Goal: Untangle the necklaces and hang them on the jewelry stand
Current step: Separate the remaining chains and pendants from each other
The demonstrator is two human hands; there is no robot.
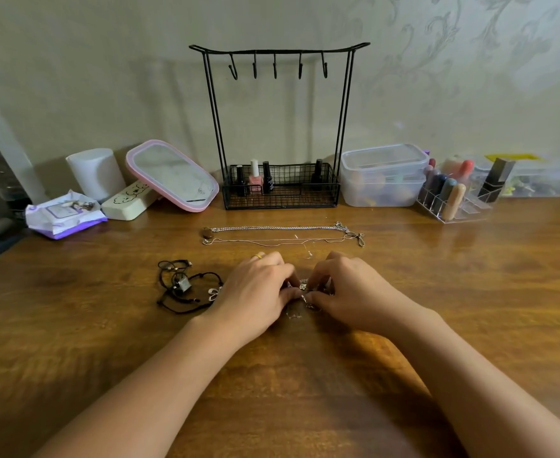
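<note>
A black wire jewelry stand with several bare hooks rises at the back of the wooden table. Two silver necklaces lie stretched out side by side in front of it. A knot of thin silver chain sits in the middle of the table. My left hand and my right hand meet over it, fingertips pinching the chain from both sides. Most of that chain is hidden under my fingers. A tangle of black cord necklaces lies just left of my left hand.
The stand's basket holds nail polish bottles. A pink-framed mirror, a white cylinder, a cream case and a wipes pack stand at back left. Plastic tubs and a clear organizer stand at back right.
</note>
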